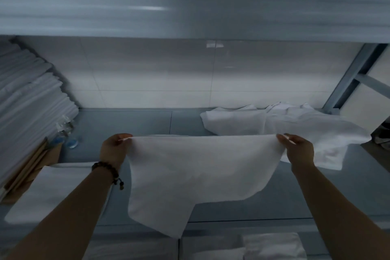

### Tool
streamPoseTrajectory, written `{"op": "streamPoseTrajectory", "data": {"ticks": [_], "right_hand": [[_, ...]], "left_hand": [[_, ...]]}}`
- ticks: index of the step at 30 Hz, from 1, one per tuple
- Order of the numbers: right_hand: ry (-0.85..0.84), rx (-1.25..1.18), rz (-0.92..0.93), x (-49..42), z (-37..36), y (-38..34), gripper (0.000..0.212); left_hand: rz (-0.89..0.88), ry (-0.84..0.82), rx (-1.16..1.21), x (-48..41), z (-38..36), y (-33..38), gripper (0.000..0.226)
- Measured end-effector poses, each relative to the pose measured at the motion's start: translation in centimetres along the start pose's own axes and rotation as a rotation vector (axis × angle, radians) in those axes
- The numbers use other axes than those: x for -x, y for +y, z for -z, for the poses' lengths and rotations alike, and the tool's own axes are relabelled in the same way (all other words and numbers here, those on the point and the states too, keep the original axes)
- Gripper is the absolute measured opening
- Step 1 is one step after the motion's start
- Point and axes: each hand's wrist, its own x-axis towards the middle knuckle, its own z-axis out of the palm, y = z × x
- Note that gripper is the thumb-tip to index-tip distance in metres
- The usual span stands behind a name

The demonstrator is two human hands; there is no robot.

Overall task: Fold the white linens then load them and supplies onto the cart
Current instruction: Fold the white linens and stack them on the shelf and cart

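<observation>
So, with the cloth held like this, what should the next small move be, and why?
Probably bring the two top corners together to fold the cloth in half. The left grip and the right grip each pinch a top corner, and the cloth hangs spread open in a single layer over the table, so a first halving fold looks like the natural step.

Both arms stretched forward, apart; left hand (115, 146) and right hand (296, 148) each pinch a top corner of the white linen (190, 173).

White linen (190, 175) held spread above table, unfolded pile (295, 126) behind (rumpled)
</observation>
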Motion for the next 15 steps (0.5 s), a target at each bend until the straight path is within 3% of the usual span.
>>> {"op": "streamPoseTrajectory", "data": {"ticks": [3, 6, 11, 15], "right_hand": [[0.132, 0.117, -0.004, 2.0, -1.5, 0.7, 0.020], [0.193, 0.171, 0.148, 5.6, -3.2, 0.9, 0.020], [0.083, 0.115, 0.342, 13.0, -6.1, -0.3, 0.031], [-0.077, 0.071, 0.239, 17.7, -7.9, -0.8, 0.030]], "left_hand": [[-0.083, 0.142, -0.088, 2.7, -1.8, 1.5, 0.015], [-0.091, 0.181, -0.079, 6.6, -3.9, 2.9, 0.022], [-0.160, 0.090, 0.008, 13.3, -7.3, 4.5, 0.017], [-0.201, -0.051, 0.076, 17.1, -9.1, 5.0, 0.016]]}}
